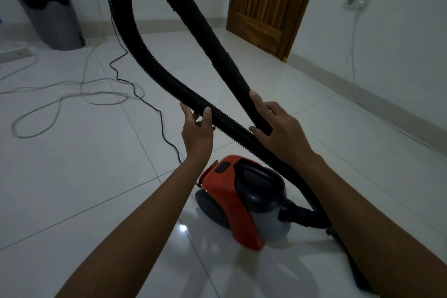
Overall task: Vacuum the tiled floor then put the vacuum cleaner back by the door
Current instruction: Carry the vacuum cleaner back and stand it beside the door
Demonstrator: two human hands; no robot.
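Observation:
A red and black canister vacuum cleaner [242, 198] stands on the white tiled floor [84, 176] below my arms. Its black ribbed hose [145, 65] loops high up from the canister's front and comes back down as a smooth black tube [225, 60]. My left hand [197, 126] grips the ribbed hose from below, fingers curled round it. My right hand [278, 128] holds the lower end of the smooth tube, thumb along it. The tube's open tip is hidden under my right hand.
A wooden door [271, 2] stands in the far right corner. A grey lidded bin [52, 14] sits at the back left wall. White cables [72, 97] and the black power cord [150, 104] lie looped across the tiles. A wall socket [356, 3] holds a white plug.

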